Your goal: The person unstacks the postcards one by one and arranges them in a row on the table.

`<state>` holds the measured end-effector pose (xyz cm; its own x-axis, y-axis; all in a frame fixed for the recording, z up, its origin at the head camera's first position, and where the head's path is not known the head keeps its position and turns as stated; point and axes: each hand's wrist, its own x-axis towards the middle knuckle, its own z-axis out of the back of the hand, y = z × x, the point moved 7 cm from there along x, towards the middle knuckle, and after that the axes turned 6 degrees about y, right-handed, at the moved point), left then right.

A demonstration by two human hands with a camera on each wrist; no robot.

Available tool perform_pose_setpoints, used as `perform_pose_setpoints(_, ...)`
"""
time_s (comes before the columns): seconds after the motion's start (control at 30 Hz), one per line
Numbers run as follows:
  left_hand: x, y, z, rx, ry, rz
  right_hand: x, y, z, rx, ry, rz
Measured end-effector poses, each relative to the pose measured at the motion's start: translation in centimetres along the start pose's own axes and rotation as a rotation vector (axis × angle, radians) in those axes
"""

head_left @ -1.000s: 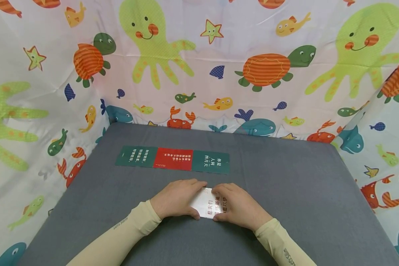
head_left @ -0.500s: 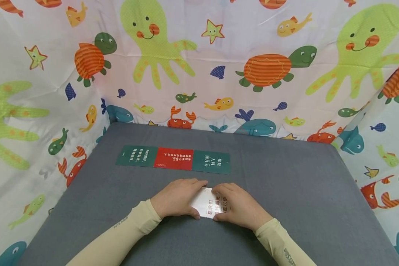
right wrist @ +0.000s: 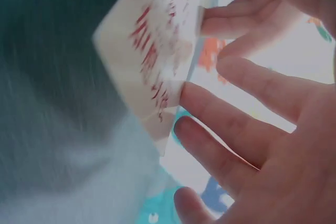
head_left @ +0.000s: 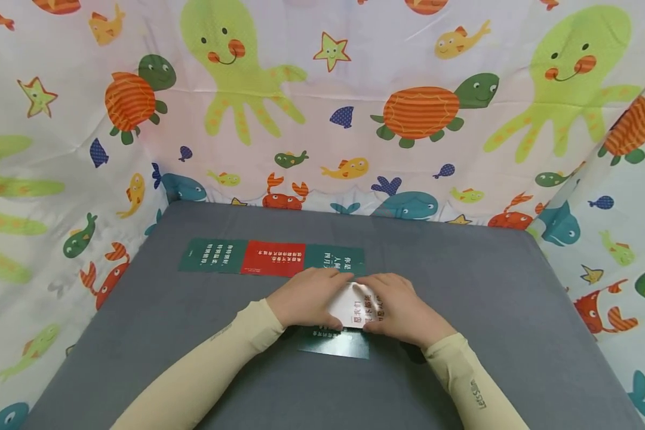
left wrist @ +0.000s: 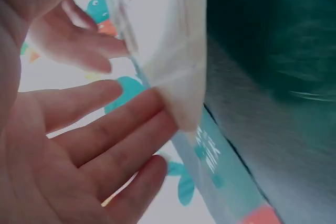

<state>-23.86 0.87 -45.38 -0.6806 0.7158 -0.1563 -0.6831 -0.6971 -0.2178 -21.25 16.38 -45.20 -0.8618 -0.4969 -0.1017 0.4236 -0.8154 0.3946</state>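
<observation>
A white card [head_left: 349, 306] with reddish-brown printed characters is held up between both hands in the head view. My left hand [head_left: 309, 298] grips its left edge between thumb and fingers, and my right hand [head_left: 405, 310] grips the right side in the same way. Red print shows on the card [right wrist: 142, 40] in the right wrist view, where it stands tilted. On the table just nearer than the hands lies a dark green card [head_left: 335, 343] with pale characters, its far part hidden by the white card and left hand.
Beyond the hands, a row of cards lies edge to edge: a green card [head_left: 212, 255], a red card [head_left: 274, 258] and another green card [head_left: 335, 257], partly covered by the left hand. Grey cloth covers the table [head_left: 462, 286]. A sea-animal curtain [head_left: 312, 119] surrounds the back and sides.
Both hands have moved away from the body and a little to the right with the white card. A green card now shows on the table where the white one was.
</observation>
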Motion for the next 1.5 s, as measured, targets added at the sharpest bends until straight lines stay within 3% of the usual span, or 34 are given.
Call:
perform_pose_setpoints(0.3, 9.3, -0.8, 1.7, 0.061, -0.014, 0.008, 1.2, -7.0, 3.6, 0.051, -0.046, -0.146)
perform_pose_setpoints(0.5, 13.0, -0.7, 1.1, 0.045, 0.004, 0.046, 2.2, -10.3, 4.0, 0.072, -0.014, -0.207)
perform_pose_setpoints(0.7, 14.4, -0.9, 0.5, 0.022, -0.011, 0.043, 2.0, -12.0, 3.9, 0.087, 0.0, -0.236)
perform_pose_setpoints(1.0, 15.0, -0.4, 0.0, -0.016, 0.018, 0.047, 2.5, -12.3, 3.5, 0.087, 0.003, -0.245)
perform_pose_setpoints(1.5, 14.1, -1.0, 0.2, -0.046, 0.034, 0.058, 2.5, -12.8, 3.2, 0.085, 0.017, -0.256)
